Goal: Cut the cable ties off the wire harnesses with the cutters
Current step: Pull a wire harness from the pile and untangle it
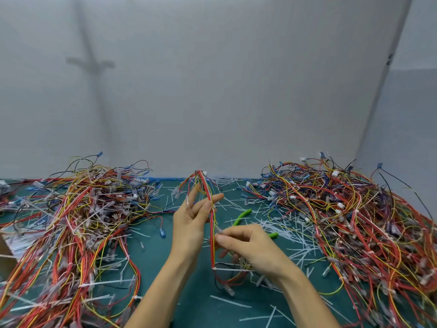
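Observation:
My left hand [189, 223] holds up a wire harness [211, 233] of red and yellow wires, pinching it between thumb and fingers near its upper end. My right hand [248, 247] pinches a white cable tie [219, 230] on the harness just below. A second white cable tie [230, 270] still wraps the harness lower down. The green-handled cutters [242, 216] lie on the mat behind my right hand, partly hidden by it.
A large heap of wire harnesses [78, 221] lies on the left and another heap [354, 221] on the right. Loose cut ties [300, 242] litter the green mat [156, 261]. A cardboard box corner [4, 254] shows at the far left. A grey wall stands behind.

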`<state>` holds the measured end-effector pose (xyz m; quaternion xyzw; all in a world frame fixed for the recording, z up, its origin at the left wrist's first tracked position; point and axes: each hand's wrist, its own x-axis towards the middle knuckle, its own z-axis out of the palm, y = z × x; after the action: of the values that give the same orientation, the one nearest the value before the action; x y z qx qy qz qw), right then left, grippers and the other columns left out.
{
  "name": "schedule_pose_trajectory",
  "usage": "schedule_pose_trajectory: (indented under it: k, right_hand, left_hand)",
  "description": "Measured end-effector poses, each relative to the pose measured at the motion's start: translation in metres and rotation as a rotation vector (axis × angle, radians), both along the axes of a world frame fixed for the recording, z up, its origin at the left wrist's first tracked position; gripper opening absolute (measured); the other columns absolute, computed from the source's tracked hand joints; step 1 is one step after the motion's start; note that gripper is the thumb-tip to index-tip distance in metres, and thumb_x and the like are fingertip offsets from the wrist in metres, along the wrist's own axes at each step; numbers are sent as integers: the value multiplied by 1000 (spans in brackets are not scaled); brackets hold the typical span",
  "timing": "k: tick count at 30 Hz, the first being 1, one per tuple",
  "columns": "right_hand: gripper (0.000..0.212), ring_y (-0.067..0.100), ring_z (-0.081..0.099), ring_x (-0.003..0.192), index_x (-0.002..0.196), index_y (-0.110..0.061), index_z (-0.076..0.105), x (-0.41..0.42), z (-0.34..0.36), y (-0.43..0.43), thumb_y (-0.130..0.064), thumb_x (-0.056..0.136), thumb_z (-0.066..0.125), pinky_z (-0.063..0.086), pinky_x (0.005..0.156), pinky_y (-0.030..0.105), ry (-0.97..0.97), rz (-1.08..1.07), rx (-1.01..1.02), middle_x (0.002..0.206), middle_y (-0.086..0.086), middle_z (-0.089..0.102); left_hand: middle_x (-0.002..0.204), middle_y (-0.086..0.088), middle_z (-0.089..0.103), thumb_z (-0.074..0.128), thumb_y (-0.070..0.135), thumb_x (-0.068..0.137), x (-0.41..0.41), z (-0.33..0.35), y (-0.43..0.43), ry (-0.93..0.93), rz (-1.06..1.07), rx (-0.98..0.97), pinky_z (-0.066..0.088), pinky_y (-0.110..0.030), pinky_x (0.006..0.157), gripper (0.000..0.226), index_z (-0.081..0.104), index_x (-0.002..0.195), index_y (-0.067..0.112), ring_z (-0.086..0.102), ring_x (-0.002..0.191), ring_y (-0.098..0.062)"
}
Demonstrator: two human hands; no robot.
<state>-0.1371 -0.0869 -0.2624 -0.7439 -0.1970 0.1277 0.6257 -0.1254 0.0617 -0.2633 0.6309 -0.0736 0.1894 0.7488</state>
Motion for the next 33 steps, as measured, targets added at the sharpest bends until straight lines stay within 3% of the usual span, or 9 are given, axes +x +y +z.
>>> schedule_pose_trajectory:
  k: [3,7,10,13,17,20,25,29,33]
  right_hand:
    - [9,6,67,72,91,-13,74,-3,1,3,-11,93,65,44,58,13,12,47,28,82,0,76]
    - [13,5,69,67,85,-7,72,-5,3,9,3,89,65,49,63,13,-27,-59,170,71,-1,74]
    - [20,4,70,70,90,-10,75,-2,4,10,5,89,63,51,67,14,-112,-195,272,75,-6,76]
    - [21,3,61,55,96,-11,77,1,4,7,3,90,62,48,52,14,-113,-313,366,71,1,73]
    - [21,16,63,56,84,-16,80,5,3,2,-4,90,64,58,52,28,13,-411,546,74,10,72]
    - [14,13,65,58,86,-12,79,7,3,-3,-9,87,65,58,56,25,52,-453,632,80,11,74]
    - [18,10,69,63,93,-7,74,11,5,-14,-13,79,67,56,57,19,141,-442,858,86,10,76]
    - [23,15,73,69,102,-3,68,11,6,-15,-10,80,64,58,57,21,207,-388,976,91,12,76]
    - [23,14,72,67,101,-4,68,8,7,-11,-12,80,63,57,53,21,260,-363,988,91,11,76]
  left_hand:
    - [127,10,66,55,16,97,-1,1,-3,-9,4,-12,48,-11,80,30,74,110,34,65,98,2]
    - [122,3,70,56,31,92,-2,3,-5,21,-52,-24,50,-34,91,25,71,104,47,65,91,-16]
    - [109,2,75,55,37,91,0,2,-6,87,-42,44,51,-39,92,28,65,117,29,69,82,-17]
    - [96,-1,76,48,50,86,0,2,-4,156,-165,198,55,-28,81,46,69,110,16,69,73,-11]
    - [92,-1,74,61,30,89,-4,-3,-2,107,-406,348,54,-22,76,33,70,109,4,65,78,-7]
    - [99,-7,75,72,8,84,-2,-6,1,85,-459,407,54,-26,83,25,70,109,6,67,87,-12]
    - [92,-7,77,70,11,88,1,-14,-1,97,-406,566,56,-33,90,11,75,98,8,73,89,-17]
    - [82,-8,76,62,10,94,2,-11,-3,70,-225,428,60,-39,76,15,73,83,9,74,73,-25]
    - [77,-12,74,60,6,94,1,-4,-1,49,-152,206,58,-31,61,16,72,83,9,69,59,-21]
